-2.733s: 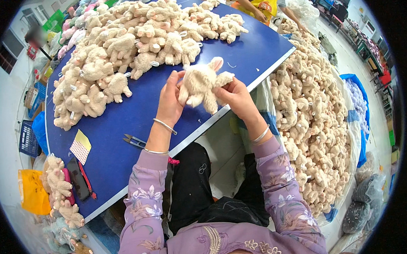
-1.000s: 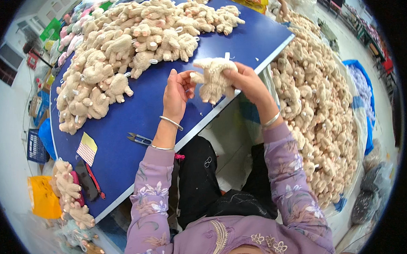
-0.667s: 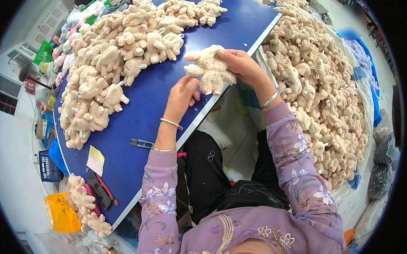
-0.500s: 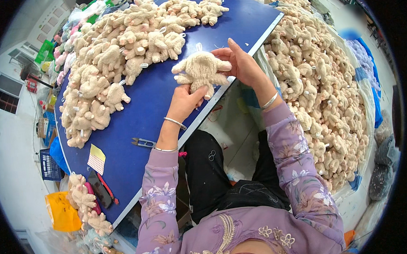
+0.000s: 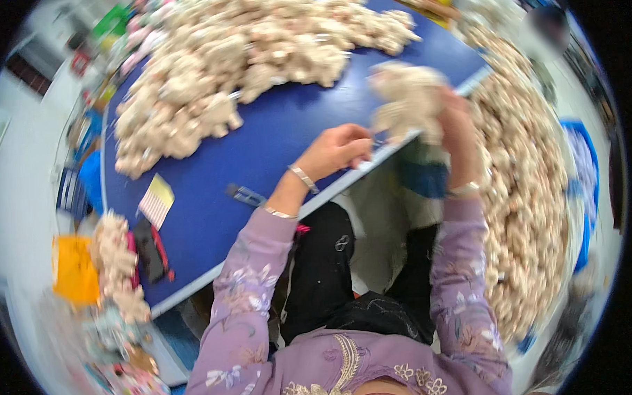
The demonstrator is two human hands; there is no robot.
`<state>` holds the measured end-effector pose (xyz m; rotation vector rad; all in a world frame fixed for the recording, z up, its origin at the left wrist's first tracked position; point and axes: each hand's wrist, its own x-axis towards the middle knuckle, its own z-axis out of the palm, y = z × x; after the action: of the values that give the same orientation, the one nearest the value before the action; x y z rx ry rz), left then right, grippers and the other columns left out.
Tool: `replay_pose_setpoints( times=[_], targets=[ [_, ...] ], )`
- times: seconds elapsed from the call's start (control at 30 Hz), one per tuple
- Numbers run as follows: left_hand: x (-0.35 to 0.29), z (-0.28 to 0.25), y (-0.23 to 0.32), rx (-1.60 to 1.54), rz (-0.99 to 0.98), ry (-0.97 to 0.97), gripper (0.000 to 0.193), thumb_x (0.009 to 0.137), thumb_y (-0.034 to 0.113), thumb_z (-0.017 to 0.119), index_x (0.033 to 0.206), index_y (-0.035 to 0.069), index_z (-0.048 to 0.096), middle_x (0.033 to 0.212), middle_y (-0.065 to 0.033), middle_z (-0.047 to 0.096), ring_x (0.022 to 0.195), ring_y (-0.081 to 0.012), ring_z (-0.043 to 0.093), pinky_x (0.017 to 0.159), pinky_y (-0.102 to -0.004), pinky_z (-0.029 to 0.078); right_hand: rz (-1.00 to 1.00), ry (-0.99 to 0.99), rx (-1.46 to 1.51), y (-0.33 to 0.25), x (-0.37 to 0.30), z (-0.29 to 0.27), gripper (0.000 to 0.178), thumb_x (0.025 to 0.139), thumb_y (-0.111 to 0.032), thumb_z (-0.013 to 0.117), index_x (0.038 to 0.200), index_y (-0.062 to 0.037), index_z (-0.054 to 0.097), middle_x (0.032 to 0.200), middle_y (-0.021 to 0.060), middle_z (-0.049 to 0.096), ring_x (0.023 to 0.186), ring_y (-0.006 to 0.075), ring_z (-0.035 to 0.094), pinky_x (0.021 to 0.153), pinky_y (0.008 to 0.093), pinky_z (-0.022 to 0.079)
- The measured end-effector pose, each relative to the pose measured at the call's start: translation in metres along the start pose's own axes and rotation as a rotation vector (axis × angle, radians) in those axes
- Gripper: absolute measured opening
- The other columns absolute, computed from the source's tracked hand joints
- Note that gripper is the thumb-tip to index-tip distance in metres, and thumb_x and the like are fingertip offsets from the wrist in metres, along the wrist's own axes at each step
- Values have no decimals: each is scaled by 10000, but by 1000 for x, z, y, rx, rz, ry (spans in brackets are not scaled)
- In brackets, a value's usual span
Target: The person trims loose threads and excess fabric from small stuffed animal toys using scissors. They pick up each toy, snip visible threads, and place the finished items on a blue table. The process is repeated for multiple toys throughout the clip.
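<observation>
A cream plush toy (image 5: 404, 97), smeared by motion, is in my right hand (image 5: 457, 123) above the table's right edge. The right fingers close on its side; their exact grip is blurred. My left hand (image 5: 337, 152) is apart from the toy, its fingers curled together over the front edge of the blue table (image 5: 279, 139). What those fingers hold, if anything, is hidden. Beside my left wrist lies a pair of thread snips (image 5: 246, 194). Across the far side of the table spreads a heap of similar plush toys (image 5: 207, 69).
A large sack of cream plush toys (image 5: 522, 211) stands to my right. Near the table's left corner are a yellow and white paper (image 5: 156, 201), a dark phone (image 5: 149, 252) and a few plush toys (image 5: 116, 264). An orange-yellow bag (image 5: 75, 270) hangs beyond them.
My right hand has carried the plush toy to the right, toward the sack side. My left hand has let go of the toy and curled its fingers. The whole view has shifted.
</observation>
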<state>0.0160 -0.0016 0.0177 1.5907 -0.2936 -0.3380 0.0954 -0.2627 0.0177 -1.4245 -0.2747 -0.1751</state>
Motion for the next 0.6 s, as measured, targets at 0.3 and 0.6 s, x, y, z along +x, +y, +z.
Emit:
replay_pose_setpoints(
  times=[0.3, 0.6],
  targets=[
    [11, -6, -8, -147, 258, 136, 291, 916, 290, 578, 996, 9, 586, 787, -56, 641, 624, -76, 543, 566, -207, 447, 88, -27, -8, 5, 10, -4, 392, 977, -339, 390, 1153, -44, 579, 1157, 116, 601, 987, 226, 596, 798, 320, 484],
    [-37, -122, 53, 265, 679, 720, 243, 944, 276, 477, 948, 70, 605, 965, -70, 627, 776, -116, 605, 589, -222, 489, -298, -83, -682, 39, -28, 87, 171, 868, -151, 608, 806, 9, 612, 762, 134, 585, 674, 236, 576, 638, 312, 458]
  ],
)
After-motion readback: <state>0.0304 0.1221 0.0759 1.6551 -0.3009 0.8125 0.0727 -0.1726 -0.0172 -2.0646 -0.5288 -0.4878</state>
